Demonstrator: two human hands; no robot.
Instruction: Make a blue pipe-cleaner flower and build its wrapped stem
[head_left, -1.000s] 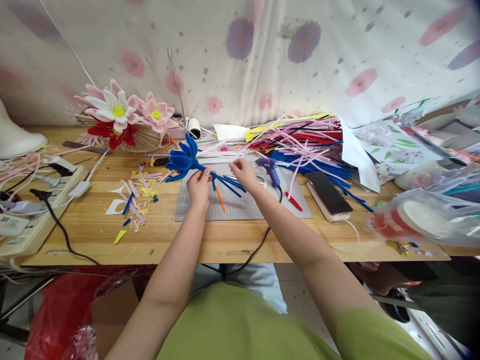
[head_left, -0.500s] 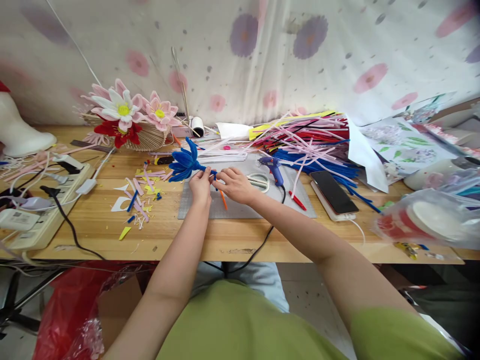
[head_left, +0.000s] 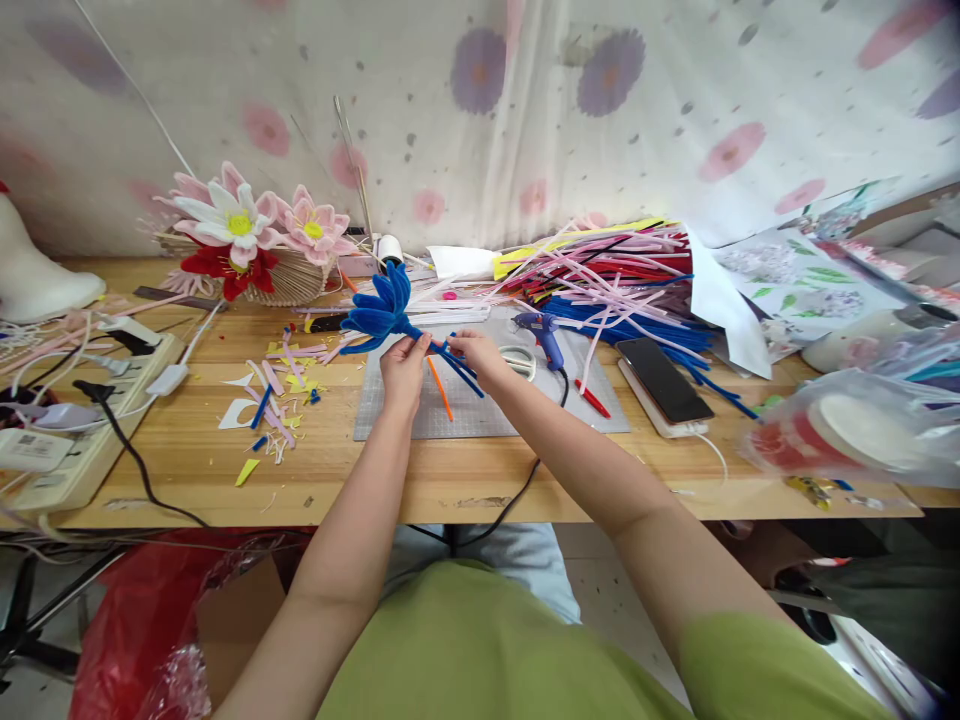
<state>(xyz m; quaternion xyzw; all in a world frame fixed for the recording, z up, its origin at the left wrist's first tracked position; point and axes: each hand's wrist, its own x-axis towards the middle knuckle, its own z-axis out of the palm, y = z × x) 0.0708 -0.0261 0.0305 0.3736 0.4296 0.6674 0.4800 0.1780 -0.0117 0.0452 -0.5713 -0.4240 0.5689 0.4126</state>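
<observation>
A blue pipe-cleaner flower [head_left: 379, 310] with looped petals is held above the grey cutting mat [head_left: 487, 405]. My left hand [head_left: 403, 365] grips it just below the petals. My right hand [head_left: 476, 357] pinches the loose blue stems that trail down to the right. An orange pipe cleaner [head_left: 440, 388] lies on the mat under both hands.
Behind the mat lie a blue glue gun [head_left: 545, 337], scissors [head_left: 517, 360], a red pen [head_left: 592, 398] and a big pile of pipe cleaners [head_left: 607, 280]. A phone [head_left: 664, 370] is at the right, scraps [head_left: 274, 400] and a power strip [head_left: 71, 420] at the left, finished flowers [head_left: 240, 235] at the back.
My right hand closed in on the stems beside my left hand, then shifted slightly right along them. The flower head has lifted and tilted a little; the view shifted slightly.
</observation>
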